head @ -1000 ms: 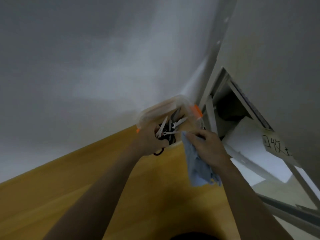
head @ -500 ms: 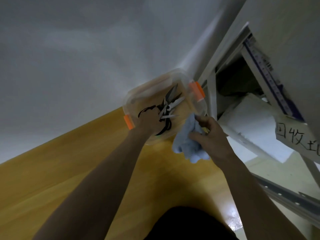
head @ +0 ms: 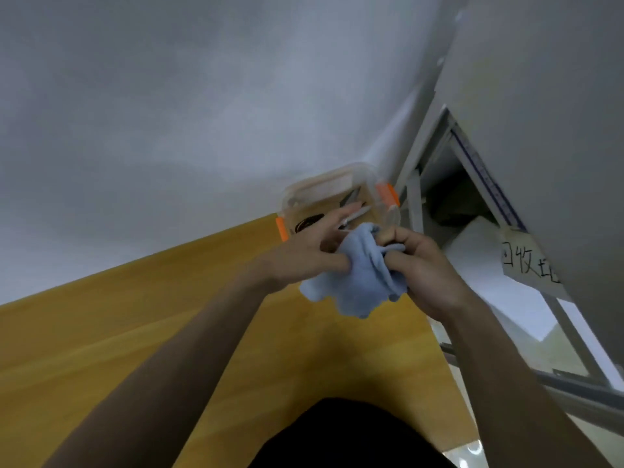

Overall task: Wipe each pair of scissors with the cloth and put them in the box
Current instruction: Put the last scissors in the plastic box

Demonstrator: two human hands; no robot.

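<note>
Item: clear plastic storage box with orange side latches (head: 385,197), lid off, standing at the far end of the yellow wooden tabletop (head: 135,332) against the grey wall (head: 202,113). Contents: several pairs of scissors, black handles (head: 309,221) and grey blades (head: 356,214) partly visible; count not readable.

Item: crumpled light-blue cloth (head: 354,282), held between both hands just in front of the box.

Left hand (head: 304,255): thumb and palm against the cloth, fingers extended toward the box; whether anything lies under them cannot be told.

Right hand (head: 422,265): fingers curled tight, bunching the cloth.

Risks, as judged:
- No scissors plainly in hand; a pair may go into the box unwiped, or be wiped twice.
- Loose cloth folds may catch on blades.
- Reaching among mixed points risks a nick.
- The box stands close to the table's right corner; a nudge could tip it off.
</note>
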